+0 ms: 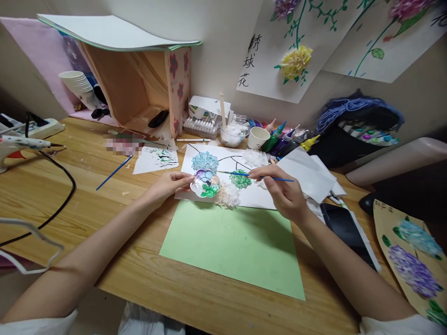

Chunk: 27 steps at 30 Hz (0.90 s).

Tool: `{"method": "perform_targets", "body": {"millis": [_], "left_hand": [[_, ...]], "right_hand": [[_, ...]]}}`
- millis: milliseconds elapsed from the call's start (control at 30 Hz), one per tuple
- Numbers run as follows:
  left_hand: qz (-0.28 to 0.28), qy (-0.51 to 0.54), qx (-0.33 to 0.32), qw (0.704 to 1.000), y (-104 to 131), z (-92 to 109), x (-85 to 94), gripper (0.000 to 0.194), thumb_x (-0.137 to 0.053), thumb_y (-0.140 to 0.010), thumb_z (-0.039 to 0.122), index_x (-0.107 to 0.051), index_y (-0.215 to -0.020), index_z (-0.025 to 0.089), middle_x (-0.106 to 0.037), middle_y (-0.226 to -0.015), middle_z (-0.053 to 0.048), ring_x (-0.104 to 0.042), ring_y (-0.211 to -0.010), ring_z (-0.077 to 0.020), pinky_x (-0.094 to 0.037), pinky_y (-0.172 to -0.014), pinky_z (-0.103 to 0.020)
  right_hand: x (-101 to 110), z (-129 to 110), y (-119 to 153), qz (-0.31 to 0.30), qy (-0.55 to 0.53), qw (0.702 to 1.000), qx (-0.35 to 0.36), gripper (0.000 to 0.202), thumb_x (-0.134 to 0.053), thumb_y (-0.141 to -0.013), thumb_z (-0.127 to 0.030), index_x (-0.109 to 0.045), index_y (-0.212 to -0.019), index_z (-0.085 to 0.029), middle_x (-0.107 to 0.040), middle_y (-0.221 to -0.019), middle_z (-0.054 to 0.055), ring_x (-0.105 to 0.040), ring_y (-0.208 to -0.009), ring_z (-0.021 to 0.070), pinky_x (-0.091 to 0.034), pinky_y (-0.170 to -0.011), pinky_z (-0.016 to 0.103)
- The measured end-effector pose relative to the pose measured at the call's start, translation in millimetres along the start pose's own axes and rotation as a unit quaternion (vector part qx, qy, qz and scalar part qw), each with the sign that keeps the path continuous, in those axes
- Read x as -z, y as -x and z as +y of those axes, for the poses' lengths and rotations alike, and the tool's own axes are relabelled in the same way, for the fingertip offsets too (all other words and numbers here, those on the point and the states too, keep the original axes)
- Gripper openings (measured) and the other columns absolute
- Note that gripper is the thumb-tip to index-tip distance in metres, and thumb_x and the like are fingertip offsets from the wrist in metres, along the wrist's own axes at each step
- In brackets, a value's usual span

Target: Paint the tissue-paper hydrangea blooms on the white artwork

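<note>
My left hand [178,181] pinches a small flower-shaped paint palette [205,184] with purple, green and white paint in its wells. In my right hand [284,188] is a thin blue paintbrush [258,176], its tip pointing left toward the palette; whether it touches is too small to tell. Beneath both hands lies white paper [260,201] with dark drawn branches and raised flower heads. Among them are a blue flower [205,161], a green flower [240,179] and a cream flower [228,195]. A green sheet [233,246] extends from under the paper toward me.
A paper cup [258,138], a tub of white fluff [232,134] and paint bottles [277,135] line the back. A phone [345,232] lies at right. Another blue brush [114,173], a paint-marked paper [156,160] and a glue gun [24,144] are at left.
</note>
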<state>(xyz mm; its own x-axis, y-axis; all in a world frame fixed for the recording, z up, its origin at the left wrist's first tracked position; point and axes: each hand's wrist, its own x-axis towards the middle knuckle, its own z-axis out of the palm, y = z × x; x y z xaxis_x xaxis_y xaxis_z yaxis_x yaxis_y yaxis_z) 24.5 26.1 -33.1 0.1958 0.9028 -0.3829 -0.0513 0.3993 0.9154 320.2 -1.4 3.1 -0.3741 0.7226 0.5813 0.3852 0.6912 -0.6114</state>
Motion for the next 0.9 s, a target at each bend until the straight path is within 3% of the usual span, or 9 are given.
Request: {"method": "perform_targets", "body": {"millis": [67, 567, 767, 900], "left_hand": [[-0.006, -0.001, -0.003, 1.000, 0.7, 0.0, 0.2, 0.040, -0.087, -0.053, 0.044, -0.074, -0.076, 0.015, -0.072, -0.074, -0.002, -0.061, -0.068, -0.0112, -0.051, -0.075, -0.026], [-0.015, -0.006, -0.009, 1.000, -2.8, -3.6, 3.6, 0.035, -0.085, -0.057, 0.044, -0.075, -0.076, 0.017, -0.072, -0.075, -0.001, -0.061, -0.068, -0.0109, -0.050, -0.075, -0.024], [0.001, -0.007, -0.009, 1.000, -1.4, 0.4, 2.0, 0.041, -0.087, -0.052, 0.046, -0.075, -0.076, 0.015, -0.072, -0.074, -0.002, -0.061, -0.068, -0.0110, -0.051, -0.076, -0.025], [0.007, -0.011, -0.013, 1.000, -1.7, 0.3, 2.5, 0.042, -0.086, -0.052, 0.046, -0.074, -0.078, 0.014, -0.072, -0.074, -0.002, -0.062, -0.068, -0.0117, -0.052, -0.077, -0.027]], "right_hand": [[-1.9, 0.7, 0.8, -0.026, 0.011, 1.000, -0.001, 0.024, -0.042, -0.096, -0.025, -0.065, -0.102, -0.022, -0.069, -0.096, 0.006, -0.063, -0.089, 0.0187, -0.049, -0.076, 0.033], [-7.7, -5.3, 0.0, -0.032, 0.031, 0.999, 0.016, 0.023, -0.042, -0.096, -0.023, -0.065, -0.099, -0.021, -0.070, -0.092, 0.007, -0.063, -0.083, 0.0179, -0.051, -0.071, 0.033], [0.0, -8.1, 1.8, 0.107, -0.044, 0.993, 0.002, 0.029, -0.040, -0.097, -0.029, -0.064, -0.082, -0.022, -0.065, -0.075, 0.003, -0.059, -0.067, 0.0159, -0.048, -0.060, 0.030], [1.8, -8.7, 3.5, 0.089, -0.056, 0.994, 0.006, 0.032, -0.040, -0.096, -0.029, -0.062, -0.074, -0.022, -0.061, -0.066, 0.002, -0.057, -0.062, 0.0154, -0.046, -0.058, 0.030]]}}
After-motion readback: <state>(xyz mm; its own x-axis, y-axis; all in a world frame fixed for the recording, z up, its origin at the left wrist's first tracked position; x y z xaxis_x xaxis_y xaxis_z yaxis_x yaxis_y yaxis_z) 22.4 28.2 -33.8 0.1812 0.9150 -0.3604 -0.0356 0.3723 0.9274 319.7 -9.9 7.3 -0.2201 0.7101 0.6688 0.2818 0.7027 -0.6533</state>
